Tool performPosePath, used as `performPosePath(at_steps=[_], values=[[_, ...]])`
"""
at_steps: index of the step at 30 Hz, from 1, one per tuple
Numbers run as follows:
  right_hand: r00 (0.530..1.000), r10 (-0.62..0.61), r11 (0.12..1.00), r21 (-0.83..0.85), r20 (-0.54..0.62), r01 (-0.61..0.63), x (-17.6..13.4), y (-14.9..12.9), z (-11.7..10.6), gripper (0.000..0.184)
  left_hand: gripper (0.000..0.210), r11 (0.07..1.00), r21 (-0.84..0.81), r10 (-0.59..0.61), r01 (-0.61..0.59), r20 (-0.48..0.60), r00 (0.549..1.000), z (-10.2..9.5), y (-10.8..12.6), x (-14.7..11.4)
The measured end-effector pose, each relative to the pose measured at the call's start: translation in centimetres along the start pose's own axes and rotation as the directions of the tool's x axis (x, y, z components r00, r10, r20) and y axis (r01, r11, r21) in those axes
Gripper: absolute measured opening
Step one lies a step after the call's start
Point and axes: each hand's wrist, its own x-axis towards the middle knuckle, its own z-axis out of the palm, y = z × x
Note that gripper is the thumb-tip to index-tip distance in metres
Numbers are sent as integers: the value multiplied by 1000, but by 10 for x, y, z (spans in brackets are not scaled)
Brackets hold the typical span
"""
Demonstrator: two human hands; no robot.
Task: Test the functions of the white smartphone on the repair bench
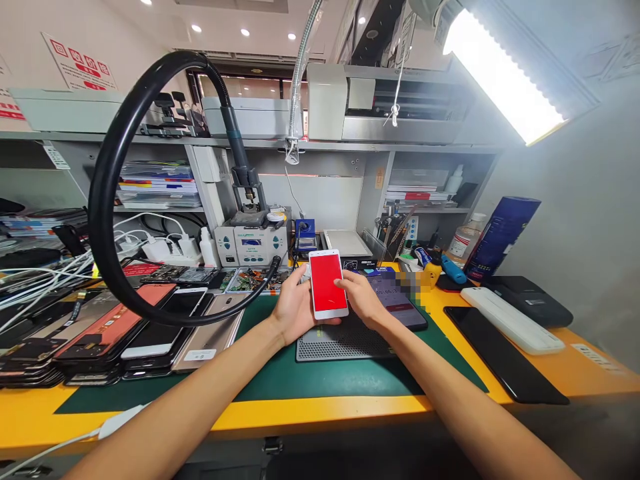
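Cradling a white-framed rectangular smartphone with a solid red screen (326, 295) at the centre of the frame, the person's left hand (291, 308) had its fingers closed about the left edge and under the back. The right hand (365, 295) laid its thumb over the right edge onto the screen; its other fingers were mostly hidden, so one could not tell whether they gripped.

The phone lay directly between both hands, its long axis running up and down the frame, top leaning slightly left, the left hand in fuller contact. Below it spread a grey perforated plate (340, 348); right of that lay a large dark phone (411, 308).

Open room lay lower centre, across a dark green work mat (265, 377) to the yellow tabletop's (360, 417) front edge. Piled used phones (107, 333) and a thick black looped hose (100, 200) hemmed in the left.
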Motion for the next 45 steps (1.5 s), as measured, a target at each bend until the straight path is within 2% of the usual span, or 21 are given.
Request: performPosePath(at_steps=[6,28,35,41,45], values=[[999,32,988,151,28,-35,3,4,-3,25,64,999,-43,-12,12,7,1000,-1,2,0],[999,23,991,133,28,-27,3,4,-3,24,63,999,-33,3,-3,19,1000,-2,0,1],[999,29,1000,4,-13,-29,-1,-5,2,22,67,1000,-16,8,-8,35,999,-2,-1,0],[1000,-19,988,-152,-18,17,-7,-12,8,40,68,999,19,28,-29,52,998,3,-2,-1],[1000,-21,976,-217,-17,17,-9,-13,8,45,69,999,42,29,-31,45,999,4,-3,-2]])
